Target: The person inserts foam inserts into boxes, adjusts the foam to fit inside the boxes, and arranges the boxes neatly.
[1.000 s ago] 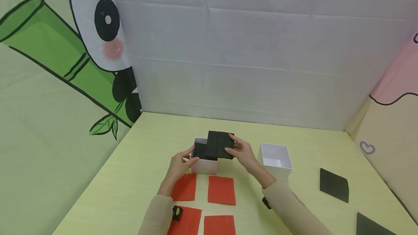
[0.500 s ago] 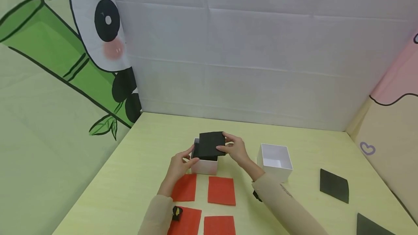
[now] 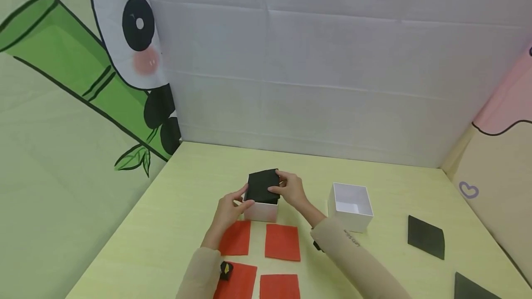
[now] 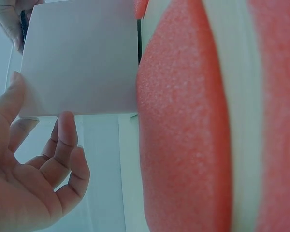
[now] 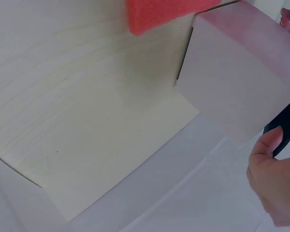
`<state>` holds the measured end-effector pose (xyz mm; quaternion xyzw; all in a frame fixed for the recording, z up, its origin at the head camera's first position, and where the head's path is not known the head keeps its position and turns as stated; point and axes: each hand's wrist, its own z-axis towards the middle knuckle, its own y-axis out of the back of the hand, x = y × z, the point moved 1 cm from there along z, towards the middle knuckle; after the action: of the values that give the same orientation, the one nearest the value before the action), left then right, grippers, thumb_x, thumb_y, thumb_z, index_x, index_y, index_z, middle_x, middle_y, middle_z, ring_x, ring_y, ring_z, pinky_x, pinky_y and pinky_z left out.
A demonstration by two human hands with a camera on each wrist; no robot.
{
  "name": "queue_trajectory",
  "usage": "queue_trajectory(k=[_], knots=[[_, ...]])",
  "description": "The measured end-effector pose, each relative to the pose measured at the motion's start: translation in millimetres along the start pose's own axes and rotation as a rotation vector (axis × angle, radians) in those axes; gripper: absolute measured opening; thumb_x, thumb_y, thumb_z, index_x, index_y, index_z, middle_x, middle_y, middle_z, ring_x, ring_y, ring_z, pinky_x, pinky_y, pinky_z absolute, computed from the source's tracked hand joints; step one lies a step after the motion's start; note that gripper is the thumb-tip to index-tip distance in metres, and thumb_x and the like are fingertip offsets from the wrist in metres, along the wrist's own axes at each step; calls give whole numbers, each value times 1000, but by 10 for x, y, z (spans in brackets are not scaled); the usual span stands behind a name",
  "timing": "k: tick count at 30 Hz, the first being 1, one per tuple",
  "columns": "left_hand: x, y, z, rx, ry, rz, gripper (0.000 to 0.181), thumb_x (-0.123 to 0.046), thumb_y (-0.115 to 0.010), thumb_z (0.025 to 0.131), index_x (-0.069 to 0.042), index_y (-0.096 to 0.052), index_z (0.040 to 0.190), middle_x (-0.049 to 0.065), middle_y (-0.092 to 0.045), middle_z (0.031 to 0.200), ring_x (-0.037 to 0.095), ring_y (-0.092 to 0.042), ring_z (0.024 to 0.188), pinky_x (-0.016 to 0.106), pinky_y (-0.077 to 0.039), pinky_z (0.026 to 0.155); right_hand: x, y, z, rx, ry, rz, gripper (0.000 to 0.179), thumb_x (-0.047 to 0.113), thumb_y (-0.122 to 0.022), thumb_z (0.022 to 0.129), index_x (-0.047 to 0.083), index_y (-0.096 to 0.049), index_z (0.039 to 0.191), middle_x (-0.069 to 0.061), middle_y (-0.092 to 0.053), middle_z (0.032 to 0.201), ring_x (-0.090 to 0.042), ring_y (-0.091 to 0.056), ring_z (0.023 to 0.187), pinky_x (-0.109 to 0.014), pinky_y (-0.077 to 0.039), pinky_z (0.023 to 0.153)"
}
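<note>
My right hand point(image 3: 293, 193) pinches the right edge of a black foam square point(image 3: 263, 187), thumb on top. The square lies slightly tilted over the mouth of a small white box point(image 3: 260, 212) and covers most of the opening, hiding what is inside. My left hand point(image 3: 227, 209) holds the box at its left side, thumb by the front corner. In the left wrist view the thumb touches the near edge of the box point(image 4: 82, 58), the other fingers bent along its side. The right wrist view shows the thumb against the black foam point(image 5: 287, 118) beside the box wall.
Several red foam squares point(image 3: 282, 242) lie in front of the box, partly under my left forearm. A second white box point(image 3: 351, 206), open at the top, stands to the right. Two black squares lie farther right, one point(image 3: 426, 237) behind the other. A white cloth wall point(image 3: 311, 82) rises behind the table.
My right hand has moved left and slightly down, bringing the black foam square from right of the box to over its opening. My left hand has stayed at the box.
</note>
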<state>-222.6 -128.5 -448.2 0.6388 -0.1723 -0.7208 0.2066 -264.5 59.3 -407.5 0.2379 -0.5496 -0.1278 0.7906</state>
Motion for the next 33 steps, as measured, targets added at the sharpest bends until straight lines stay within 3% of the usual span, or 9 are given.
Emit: queue_trajectory(k=[10,15,20,25,33], knots=[[0,3,5,-1,23,-9,58,-26,-69,77,-17,-47,131,9,-58,92,17,-49,66,26,-39,51,1,-49,-27,40,56,-186,47,12,-78,68,-8,-62,107,-12,-54,80,-20,-47,67,-24,-39,56],[-11,-4,0,3,27,-11,58,-25,-68,78,-18,-47,131,9,-58,91,17,-50,65,26,-40,52,-41,-66,-46,48,117,-323,41,23,-75,72,-3,-66,103,-17,-51,105,-29,-46,92,-36,-42,73],[-10,-16,-5,-3,4,-5,57,-25,-69,78,-16,-48,130,10,-58,90,16,-50,62,27,-41,52,-93,-61,-64,129,236,-495,44,39,-63,81,9,-64,112,-14,-42,131,-34,-34,118,-53,-32,87],[6,-19,1,-5,-5,1,57,-25,-68,78,-16,-48,131,10,-59,95,16,-51,64,26,-41,52,-144,-76,-88,244,265,-572,50,50,-55,82,15,-61,118,-11,-37,137,-30,-24,128,-62,-21,91],[15,-23,3,-7,1,-7,56,-25,-68,79,-16,-48,130,9,-59,95,17,-50,68,27,-41,52,-161,-92,-110,288,281,-679,52,56,-54,79,19,-64,113,-8,-42,134,-26,-23,129,-66,-14,90]])
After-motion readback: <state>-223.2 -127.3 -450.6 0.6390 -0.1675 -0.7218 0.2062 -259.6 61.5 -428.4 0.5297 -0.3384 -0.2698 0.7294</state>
